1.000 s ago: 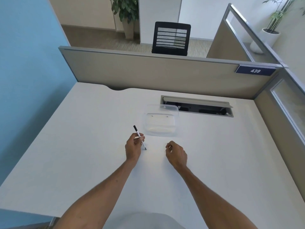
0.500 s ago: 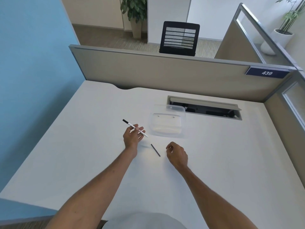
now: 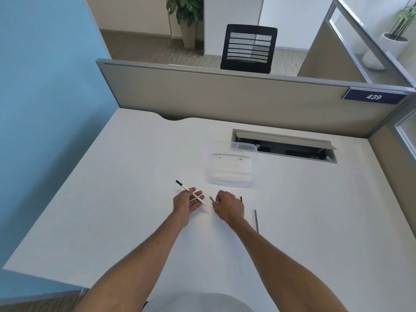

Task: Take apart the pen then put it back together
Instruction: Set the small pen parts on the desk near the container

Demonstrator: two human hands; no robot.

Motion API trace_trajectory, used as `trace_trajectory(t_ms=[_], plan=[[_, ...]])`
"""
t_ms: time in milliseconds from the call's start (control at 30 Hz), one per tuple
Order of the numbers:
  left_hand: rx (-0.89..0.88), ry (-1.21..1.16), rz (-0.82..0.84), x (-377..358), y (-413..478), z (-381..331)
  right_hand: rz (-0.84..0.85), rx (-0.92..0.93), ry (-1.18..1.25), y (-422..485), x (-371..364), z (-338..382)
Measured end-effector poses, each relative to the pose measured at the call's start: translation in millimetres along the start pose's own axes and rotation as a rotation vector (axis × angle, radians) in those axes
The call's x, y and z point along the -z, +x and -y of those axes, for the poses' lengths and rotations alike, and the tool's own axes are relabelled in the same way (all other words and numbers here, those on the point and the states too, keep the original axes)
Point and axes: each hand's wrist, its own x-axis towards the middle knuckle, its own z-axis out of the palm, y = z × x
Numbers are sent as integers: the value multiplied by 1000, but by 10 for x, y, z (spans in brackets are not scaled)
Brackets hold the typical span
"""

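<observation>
My left hand (image 3: 188, 202) holds the white pen barrel (image 3: 191, 192), which lies across its fingers with the black end pointing up and to the left. My right hand (image 3: 227, 206) is just to the right of it, its fingers closed on a short dark pen piece (image 3: 211, 198) whose end sticks out toward the left hand. A thin dark rod (image 3: 256, 220) lies on the white desk (image 3: 135, 199) to the right of my right wrist. Behind the right hand a small dark tip (image 3: 241, 199) shows; I cannot tell what it belongs to.
A clear plastic container (image 3: 231, 164) sits just beyond the hands. Behind it is an open cable slot (image 3: 283, 146) in the desk. Grey partitions (image 3: 225, 97) close off the back and right side, and a blue wall (image 3: 45, 109) stands on the left.
A dark piece came out of the pen and lay on the desk between the hands. My right hand has moved left and closed on a dark piece. The view shifted left.
</observation>
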Motion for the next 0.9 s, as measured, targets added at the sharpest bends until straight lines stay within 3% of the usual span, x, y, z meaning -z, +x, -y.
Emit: trace_trajectory(t_ms=[300,767,900], plan=[[64,13,41,20,74,25,-16,-50,-50,55,-101,68],[68,-29,54,-172,266,29,-237,-138,327,506,603,441],[79,-31,49,-216,343,-18,-222,-191,354,833,779,528]])
